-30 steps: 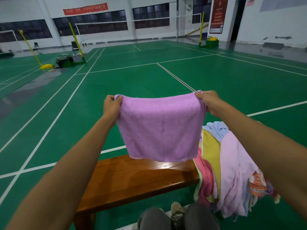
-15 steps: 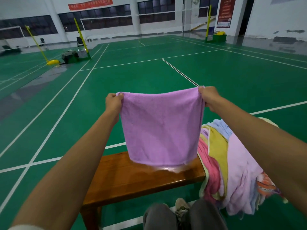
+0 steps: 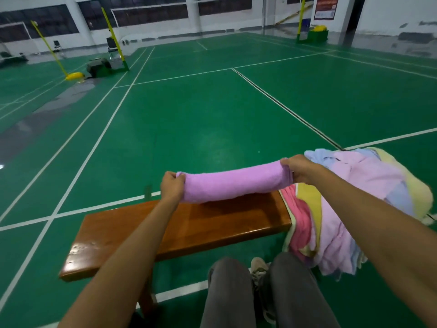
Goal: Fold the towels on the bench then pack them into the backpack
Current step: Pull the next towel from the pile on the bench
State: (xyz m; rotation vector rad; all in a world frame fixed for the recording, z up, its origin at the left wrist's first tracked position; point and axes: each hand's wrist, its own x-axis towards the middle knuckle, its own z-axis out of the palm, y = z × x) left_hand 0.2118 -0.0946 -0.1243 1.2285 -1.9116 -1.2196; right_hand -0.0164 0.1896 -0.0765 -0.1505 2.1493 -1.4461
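A: Towel (image 3: 233,182)?
B: Purple; stretched sideways between both hands; its lower edge lies on the far side of the counter (image 3: 179,230); seen from above it looks like a narrow band.
A: Left hand (image 3: 172,187)?
B: At the towel's left end; grip closed, fingers and thumb curled on the cloth, pinching the corner.
A: Right hand (image 3: 298,168)?
B: At the right end; grip closed too, fingers wrapped over the edge; sits a bit higher than the left.
A: Counter?
B: Brown wood, glossy; the near left part is bare.
A: Other towels?
B: A pile (image 3: 350,209) on the counter's right end, just beside the right hand; pink, yellow, lilac, pale blue; it hangs over the front edge toward the floor (image 3: 189,129).
A: Backpack?
B: Cannot tell; no such thing made out here.
A: Rest?
B: Grey trousers (image 3: 264,294) and a shoe (image 3: 259,268) at the bottom; green court floor with white lines; yellow posts (image 3: 111,29) far back.
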